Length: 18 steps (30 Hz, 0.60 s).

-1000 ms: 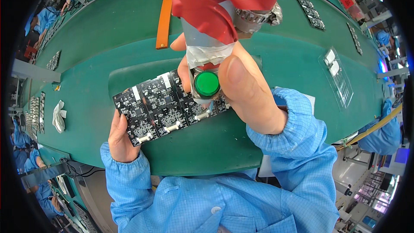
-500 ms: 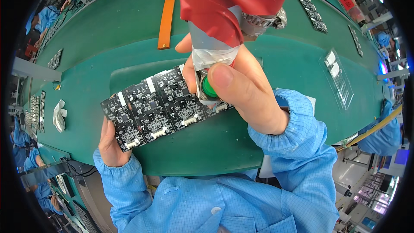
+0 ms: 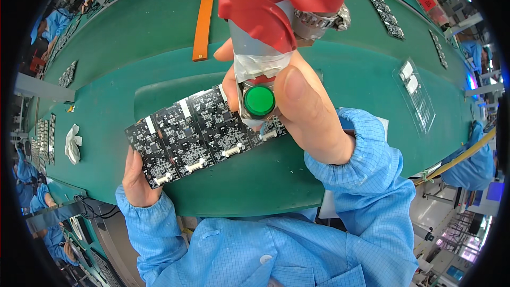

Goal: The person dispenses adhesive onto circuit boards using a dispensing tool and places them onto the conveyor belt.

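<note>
A black circuit board panel (image 3: 186, 133), split into several sections with white connectors along its near edge, is tilted above the green mat. My left hand (image 3: 139, 178) is closed on its left end. My right hand (image 3: 313, 114) wraps round a grey handheld tool (image 3: 257, 37) with red and whitish tape about it and a metal hose clamp (image 3: 319, 21) at its side. A green push button (image 3: 259, 101) faces me, with the right thumb beside it, off the button. The tool stands over the panel's right part and hides some of it; its lower tip is hidden.
An orange strip (image 3: 204, 21) lies across the far bench. More board panels (image 3: 383, 13) lie at the far right. A clear plastic tray (image 3: 417, 98) is on the right, a crumpled white cloth (image 3: 73, 143) on the left. Co-workers in blue sit at both sides.
My right thumb has lifted off the green button and moved right, so the whole button shows. The tool has shifted slightly left; the panel and left hand are nearly unmoved.
</note>
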{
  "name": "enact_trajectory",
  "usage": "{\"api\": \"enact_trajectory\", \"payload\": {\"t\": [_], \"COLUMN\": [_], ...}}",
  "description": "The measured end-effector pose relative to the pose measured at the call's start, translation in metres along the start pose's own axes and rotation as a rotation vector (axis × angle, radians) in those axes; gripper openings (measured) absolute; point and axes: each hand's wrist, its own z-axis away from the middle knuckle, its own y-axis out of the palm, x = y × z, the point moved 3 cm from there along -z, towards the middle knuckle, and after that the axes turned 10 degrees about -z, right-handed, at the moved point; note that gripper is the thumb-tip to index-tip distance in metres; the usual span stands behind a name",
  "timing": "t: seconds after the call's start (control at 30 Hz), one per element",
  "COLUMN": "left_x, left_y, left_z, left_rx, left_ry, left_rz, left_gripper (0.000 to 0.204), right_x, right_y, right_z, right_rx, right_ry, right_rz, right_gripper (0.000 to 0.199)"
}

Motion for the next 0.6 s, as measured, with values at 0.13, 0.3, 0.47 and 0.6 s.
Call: {"api": "enact_trajectory", "payload": {"t": [0.13,0.3,0.47,0.6], "left_x": [0.000,-0.004,-0.004,-0.004], "left_y": [-0.006,-0.014,-0.014,-0.015], "left_z": [0.004,0.012,0.014,0.012], "left_rx": [-0.091,-0.104,-0.117,-0.134], "left_ry": [-0.004,0.026,0.015,0.020], "left_rz": [-0.050,-0.035,-0.020,-0.016], "left_gripper": [0.048,0.048,0.045,0.043], "right_x": [0.005,0.004,0.004,0.003], "right_y": [-0.006,-0.005,-0.006,-0.005], "right_z": [0.001,0.002,0.005,0.003], "right_rx": [0.102,0.077,0.074,0.081], "right_ry": [0.035,-0.007,0.014,0.018], "right_rz": [-0.122,-0.078,-0.075,-0.097], "right_gripper": [0.060,0.055,0.053,0.053]}}
